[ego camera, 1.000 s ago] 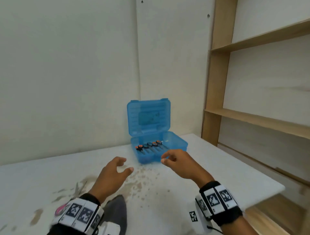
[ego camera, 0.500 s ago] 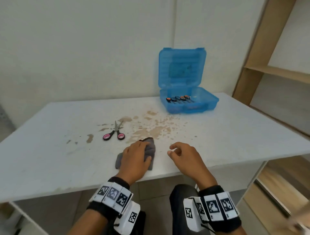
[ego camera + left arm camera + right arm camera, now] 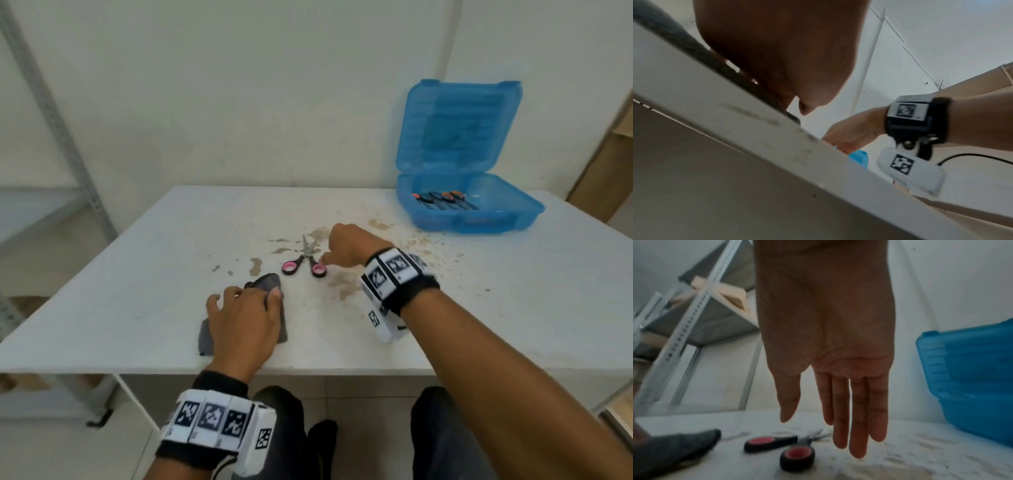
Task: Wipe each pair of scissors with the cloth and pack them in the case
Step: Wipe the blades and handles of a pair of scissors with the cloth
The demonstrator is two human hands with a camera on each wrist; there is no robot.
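Observation:
Pink-handled scissors (image 3: pixel 305 260) lie shut on the stained white table (image 3: pixel 154 274), blades pointing away from me. My right hand (image 3: pixel 330 253) hovers at their right handle loop, thumb beside it. In the right wrist view its fingers (image 3: pixel 857 426) hang straight down just above the scissors (image 3: pixel 795 454) and hold nothing. My left hand (image 3: pixel 253 294) rests flat on a dark grey cloth (image 3: pixel 267 282) near the table's front edge. The blue case (image 3: pixel 507 219) stands open at the back right with several orange-and-black scissors (image 3: pixel 442 200) inside.
The case lid (image 3: pixel 459 126) stands upright against the wall. A metal rack (image 3: pixel 68 144) stands to the left and wooden shelving (image 3: pixel 613 144) to the far right. Brown stains (image 3: pixel 342 284) spread over the table's middle.
Both hands came back from the case. The left hand settled on the cloth, and the right hand then reached forward and left to the pink scissors.

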